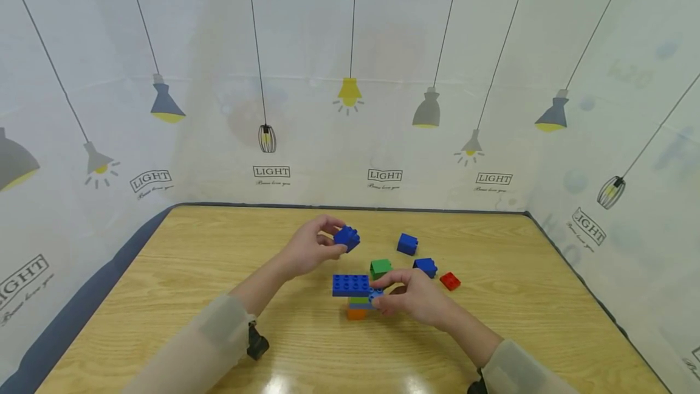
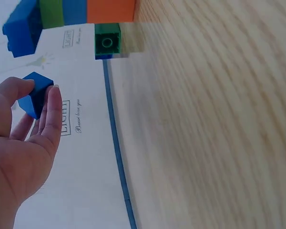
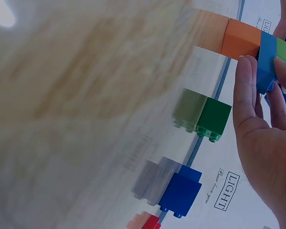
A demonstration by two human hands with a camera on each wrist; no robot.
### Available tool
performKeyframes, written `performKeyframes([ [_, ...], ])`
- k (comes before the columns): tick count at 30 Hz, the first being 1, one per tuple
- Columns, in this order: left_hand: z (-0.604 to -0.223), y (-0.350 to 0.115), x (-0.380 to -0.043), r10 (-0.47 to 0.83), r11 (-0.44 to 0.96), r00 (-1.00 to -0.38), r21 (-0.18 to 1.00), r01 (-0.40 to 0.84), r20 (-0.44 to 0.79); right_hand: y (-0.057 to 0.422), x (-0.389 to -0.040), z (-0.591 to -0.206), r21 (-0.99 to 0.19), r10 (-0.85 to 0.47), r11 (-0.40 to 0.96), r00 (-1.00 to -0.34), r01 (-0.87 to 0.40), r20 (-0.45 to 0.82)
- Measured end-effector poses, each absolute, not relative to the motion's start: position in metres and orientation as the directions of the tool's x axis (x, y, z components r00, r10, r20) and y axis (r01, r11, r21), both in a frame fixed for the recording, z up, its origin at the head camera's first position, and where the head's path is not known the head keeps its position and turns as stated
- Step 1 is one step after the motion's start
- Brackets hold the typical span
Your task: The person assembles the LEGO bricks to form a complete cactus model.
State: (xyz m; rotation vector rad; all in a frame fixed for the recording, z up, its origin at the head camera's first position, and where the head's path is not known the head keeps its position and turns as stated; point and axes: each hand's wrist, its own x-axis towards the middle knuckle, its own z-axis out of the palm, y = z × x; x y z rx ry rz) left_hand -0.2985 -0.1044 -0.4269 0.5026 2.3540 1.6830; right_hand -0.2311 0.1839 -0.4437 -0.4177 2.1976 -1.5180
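My left hand (image 1: 307, 250) pinches a small blue brick (image 1: 347, 238) between thumb and fingers, raised above the table behind the stack. In the left wrist view this brick (image 2: 34, 95) is tilted in the fingertips. Below stands a small stack with an orange brick (image 1: 356, 315) at the bottom. Over it come a lighter blue brick (image 3: 266, 64) and a lime green brick (image 1: 358, 300), with a long dark blue brick (image 1: 350, 285) on top, jutting out to the left. My right hand (image 1: 420, 300) grips the lighter blue brick's right end with thumb and fingers.
Behind the stack lies a green brick (image 1: 380, 269). To its right are two blue bricks, one farther back (image 1: 407, 244) and one nearer (image 1: 425, 267), then a flat red brick (image 1: 450, 281). A white cloth printed with lamps (image 1: 328, 138) borders the wooden table (image 1: 219, 242).
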Motion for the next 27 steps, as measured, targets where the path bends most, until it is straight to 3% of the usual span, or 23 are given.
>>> performKeyframes([
  [10,-0.411,-0.111,-0.274,0.448,0.251,-0.889,0.942,0.221,0.089,0.184,-0.231,-0.445,-0.933,-0.480,0.359,-0.860,-0.011,-0.174],
  [27,-0.400,-0.124,-0.243,0.481,0.156,-0.872,0.970,0.187,0.091,0.183,-0.230,-0.443,-0.934,-0.478,0.357,-0.862,-0.015,-0.169],
])
